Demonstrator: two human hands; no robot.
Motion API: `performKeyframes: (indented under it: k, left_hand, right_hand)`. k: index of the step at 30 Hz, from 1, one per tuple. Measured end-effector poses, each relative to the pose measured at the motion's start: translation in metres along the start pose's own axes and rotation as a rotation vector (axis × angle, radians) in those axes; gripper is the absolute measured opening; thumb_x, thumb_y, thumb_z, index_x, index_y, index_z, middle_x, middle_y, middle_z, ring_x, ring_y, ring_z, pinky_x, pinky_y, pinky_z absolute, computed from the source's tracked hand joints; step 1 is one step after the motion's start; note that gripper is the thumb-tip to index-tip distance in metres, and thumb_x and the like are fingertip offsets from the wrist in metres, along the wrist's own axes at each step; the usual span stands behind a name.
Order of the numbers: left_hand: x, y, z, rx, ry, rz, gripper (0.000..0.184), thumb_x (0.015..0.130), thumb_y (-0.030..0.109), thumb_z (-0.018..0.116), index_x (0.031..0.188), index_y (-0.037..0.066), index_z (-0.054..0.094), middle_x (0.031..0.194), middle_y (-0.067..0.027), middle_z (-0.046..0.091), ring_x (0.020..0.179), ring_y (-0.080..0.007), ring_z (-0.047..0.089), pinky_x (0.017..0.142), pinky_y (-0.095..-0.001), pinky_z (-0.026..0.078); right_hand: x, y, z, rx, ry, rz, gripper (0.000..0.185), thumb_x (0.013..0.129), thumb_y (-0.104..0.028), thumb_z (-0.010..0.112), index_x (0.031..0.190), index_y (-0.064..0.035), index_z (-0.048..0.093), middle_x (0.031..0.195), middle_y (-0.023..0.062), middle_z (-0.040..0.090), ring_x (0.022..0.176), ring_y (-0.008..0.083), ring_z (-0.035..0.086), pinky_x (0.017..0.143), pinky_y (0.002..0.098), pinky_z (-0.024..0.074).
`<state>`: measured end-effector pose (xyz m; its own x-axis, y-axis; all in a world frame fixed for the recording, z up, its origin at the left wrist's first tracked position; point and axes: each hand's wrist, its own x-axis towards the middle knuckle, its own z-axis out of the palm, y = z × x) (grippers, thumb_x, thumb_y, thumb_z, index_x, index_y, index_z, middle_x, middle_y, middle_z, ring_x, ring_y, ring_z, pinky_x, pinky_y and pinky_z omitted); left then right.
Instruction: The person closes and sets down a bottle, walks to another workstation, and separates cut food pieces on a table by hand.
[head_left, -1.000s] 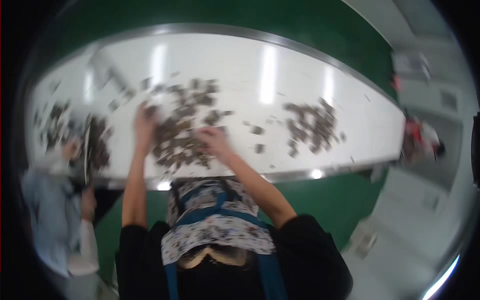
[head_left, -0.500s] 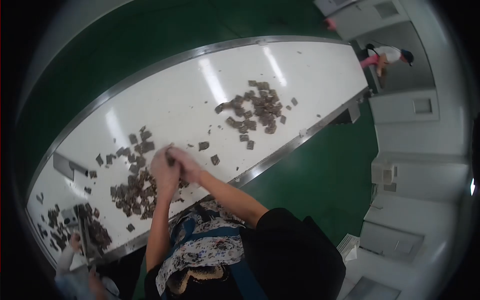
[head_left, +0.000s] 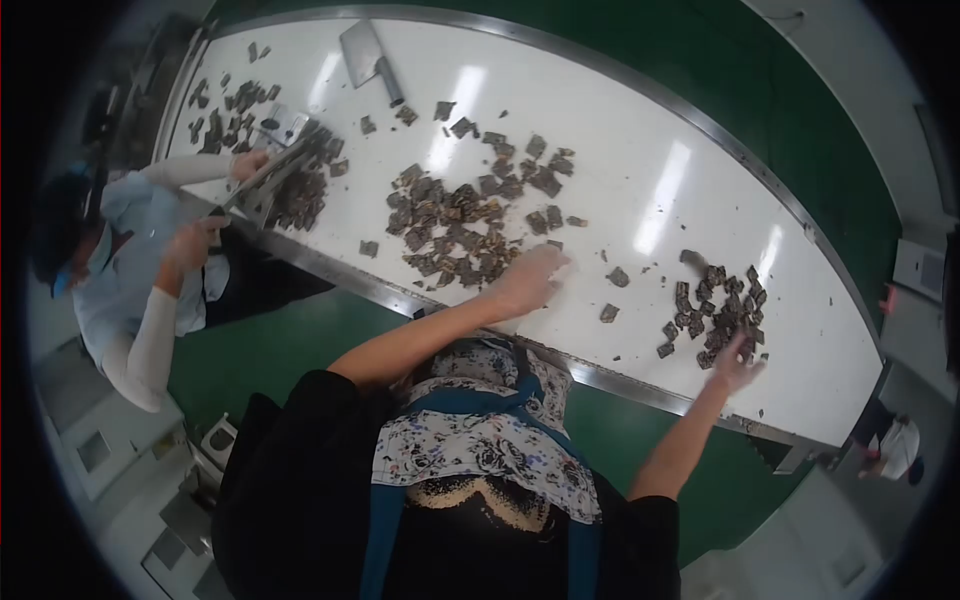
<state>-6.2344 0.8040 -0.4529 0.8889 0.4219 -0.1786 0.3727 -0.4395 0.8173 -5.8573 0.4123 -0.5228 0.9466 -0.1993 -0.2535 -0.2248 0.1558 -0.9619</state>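
My left hand (head_left: 530, 280) is just above the white table, at the right edge of a large pile of dark brown, flat, roughly square pieces (head_left: 440, 220). Its fingers are stretched out, slightly smeared by motion, and I see nothing in them. Farther right, my right hand (head_left: 737, 368) reaches to the near side of a smaller pile of the same dark pieces (head_left: 710, 305). The thumb stands apart, and the fingertips touch or overlap pieces there. A few loose pieces (head_left: 618, 277) lie between the two piles.
A cleaver (head_left: 370, 62) lies at the table's far edge. On the left, a co-worker (head_left: 135, 250) handles a long metal tool (head_left: 275, 175) beside another heap of pieces. The white table (head_left: 600, 160) has a metal rim. Another person (head_left: 897, 445) is beyond the right end.
The view has turned towards the left. My hands, which were together around a dark piece by the large pile, are now apart; the right has moved out to the smaller pile.
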Motion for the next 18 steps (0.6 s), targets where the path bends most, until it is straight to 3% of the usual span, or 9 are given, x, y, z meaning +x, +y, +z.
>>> performKeyframes:
  k: [2,4,5,7,8,10,12,14,18]
  left_hand:
    - [-0.023,-0.017,-0.02,-0.079,0.091,-0.139,0.036,0.086,0.011,0.061,0.121,0.003,0.06,0.12,-0.0203,0.059,0.115,-0.0362,0.055,0.101,-0.044,0.044]
    - [-0.041,-0.031,-0.04,-0.105,0.173,-0.25,0.03,0.087,0.009,0.061,0.117,0.004,0.064,0.116,-0.019,0.061,0.112,-0.0346,0.057,0.098,-0.0431,0.046]
    - [-0.05,-0.039,-0.048,-0.105,0.255,-0.25,0.03,0.087,0.008,0.062,0.116,0.005,0.064,0.114,-0.0181,0.061,0.109,-0.0338,0.058,0.095,-0.0423,0.048]
    - [-0.063,-0.057,-0.059,-0.136,0.371,-0.33,0.032,0.085,0.003,0.063,0.117,0.007,0.064,0.11,-0.0155,0.061,0.1,-0.032,0.061,0.089,-0.0398,0.05]
    - [-0.064,-0.058,-0.065,-0.097,0.467,-0.331,0.034,0.085,0.003,0.064,0.118,0.007,0.064,0.11,-0.0154,0.06,0.101,-0.0323,0.06,0.089,-0.0394,0.05]
    - [-0.067,-0.073,-0.075,0.109,0.61,-0.282,0.046,0.082,0.004,0.067,0.127,0.011,0.061,0.119,-0.017,0.057,0.108,-0.0356,0.057,0.093,-0.0414,0.048]
    - [-0.058,-0.071,-0.086,0.24,0.629,-0.263,0.052,0.079,0.005,0.07,0.13,0.013,0.059,0.124,-0.0182,0.055,0.112,-0.0368,0.055,0.095,-0.043,0.047]
    - [-0.045,-0.069,-0.094,0.403,0.597,-0.205,0.068,0.073,0.007,0.076,0.136,0.017,0.055,0.135,-0.0207,0.048,0.118,-0.0394,0.051,0.099,-0.0474,0.045]
    - [-0.028,-0.097,-0.094,0.409,0.475,-0.105,0.058,0.076,0.004,0.072,0.131,0.014,0.058,0.125,-0.0156,0.057,0.118,-0.035,0.053,0.1,-0.0442,0.046]
  right_hand:
    - [-0.008,-0.032,0.005,-0.703,0.236,-0.201,0.073,0.09,-0.024,0.075,0.147,-0.0042,0.034,0.141,0.0218,0.049,0.125,0.0286,0.054,0.102,0.0338,0.048]
    - [0.004,-0.071,0.017,0.757,0.464,0.283,0.069,0.092,-0.021,0.072,0.148,-0.0099,0.034,0.14,0.0233,0.048,0.121,0.0317,0.057,0.1,0.0348,0.0511]
    - [0.006,-0.063,0.013,0.75,0.46,0.284,0.069,0.092,-0.021,0.072,0.148,-0.0099,0.034,0.14,0.0233,0.048,0.121,0.0317,0.057,0.1,0.0348,0.0511]
    - [0.03,-0.027,-0.015,0.079,0.069,0.147,0.069,0.092,-0.019,0.07,0.148,-0.0056,0.032,0.137,0.0234,0.049,0.115,0.0337,0.059,0.098,0.0377,0.055]
    - [0.028,-0.023,-0.008,0.114,0.051,0.258,0.059,0.093,-0.018,0.068,0.141,0.0001,0.04,0.125,0.0195,0.057,0.107,0.029,0.062,0.092,0.0362,0.0575]
    - [-0.055,-0.023,0.057,-0.193,-0.26,0.119,0.044,0.094,-0.017,0.065,0.131,0.0033,0.052,0.112,0.015,0.063,0.099,0.0255,0.065,0.086,0.0328,0.0574]
    - [-0.142,-0.024,0.127,-0.409,-0.306,0.145,0.034,0.094,-0.017,0.063,0.123,0.0009,0.06,0.108,0.0124,0.066,0.098,0.0241,0.066,0.081,0.031,0.057]
    - [-0.194,-0.008,0.162,-0.448,-0.585,0.204,0.035,0.093,-0.016,0.066,0.123,0.001,0.06,0.112,0.0119,0.065,0.096,0.0236,0.068,0.08,0.0324,0.058]
    - [-0.282,0.042,0.233,-0.602,-0.962,0.181,0.026,0.095,-0.011,0.061,0.118,-0.0002,0.065,0.11,0.0095,0.068,0.093,0.0182,0.068,0.076,0.0289,0.0577]
